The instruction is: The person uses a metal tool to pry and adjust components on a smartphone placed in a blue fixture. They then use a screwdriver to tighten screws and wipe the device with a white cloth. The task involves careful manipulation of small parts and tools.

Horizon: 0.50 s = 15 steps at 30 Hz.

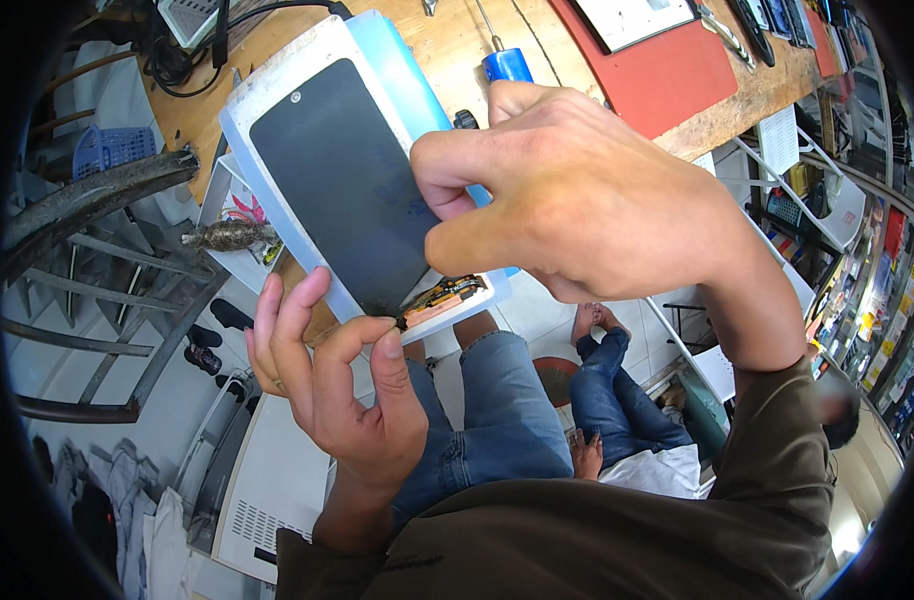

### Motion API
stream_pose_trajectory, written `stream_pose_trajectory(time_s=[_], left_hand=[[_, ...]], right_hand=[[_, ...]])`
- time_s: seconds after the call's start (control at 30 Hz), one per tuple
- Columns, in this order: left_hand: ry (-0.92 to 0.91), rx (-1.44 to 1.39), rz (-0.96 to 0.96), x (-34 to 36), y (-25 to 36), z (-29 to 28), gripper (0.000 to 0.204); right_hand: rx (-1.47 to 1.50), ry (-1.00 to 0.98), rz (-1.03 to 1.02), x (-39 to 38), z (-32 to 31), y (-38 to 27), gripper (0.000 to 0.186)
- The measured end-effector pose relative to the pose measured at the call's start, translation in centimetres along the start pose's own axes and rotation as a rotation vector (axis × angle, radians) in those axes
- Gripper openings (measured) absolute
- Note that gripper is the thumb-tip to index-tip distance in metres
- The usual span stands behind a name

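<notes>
A phone with a dark screen [327,170] lies on a white-framed light-blue device [397,70] at the table's edge; small internal parts [447,298] show at its lower end. My right hand [572,205] is curled over the screen's lower right, its fingertips partly hidden, so what they grip is unclear. My left hand [342,390] pinches a tiny dark piece at the screen's lower left corner with thumb and index finger, the other fingers bent loosely. Behind my right hand is a blue tool handle [509,66] with a thin metal shaft.
The wooden table [709,128] holds a red mat [657,90], cables [177,65] and tools. A tray [227,190] and blue basket [112,150] are left. Another person [627,400] in jeans is below right, near shelves [867,300].
</notes>
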State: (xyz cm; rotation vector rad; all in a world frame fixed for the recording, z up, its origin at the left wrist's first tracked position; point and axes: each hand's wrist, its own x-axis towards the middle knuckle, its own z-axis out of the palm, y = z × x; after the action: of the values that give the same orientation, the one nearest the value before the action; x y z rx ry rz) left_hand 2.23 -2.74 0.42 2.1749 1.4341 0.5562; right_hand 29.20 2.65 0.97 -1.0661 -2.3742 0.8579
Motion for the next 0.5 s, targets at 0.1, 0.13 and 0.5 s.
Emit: stream_pose_trajectory(time_s=[0.1, 0.13, 0.5], left_hand=[[-0.007, 0.015, -0.001, 0.0, 0.0, -0.1, 0.019], [-0.008, 0.017, -0.001, 0.0, 0.0, -0.1, 0.019], [-0.015, 0.020, 0.012, 0.0, -0.2, -0.3, 0.017]], right_hand=[[-0.032, 0.010, -0.009, -0.1, -0.2, 0.1, 0.029], [-0.034, 0.010, -0.011, -0.2, -0.2, 0.1, 0.029], [-0.033, -0.037, 0.037, -1.7, -1.2, 0.8, 0.025]])
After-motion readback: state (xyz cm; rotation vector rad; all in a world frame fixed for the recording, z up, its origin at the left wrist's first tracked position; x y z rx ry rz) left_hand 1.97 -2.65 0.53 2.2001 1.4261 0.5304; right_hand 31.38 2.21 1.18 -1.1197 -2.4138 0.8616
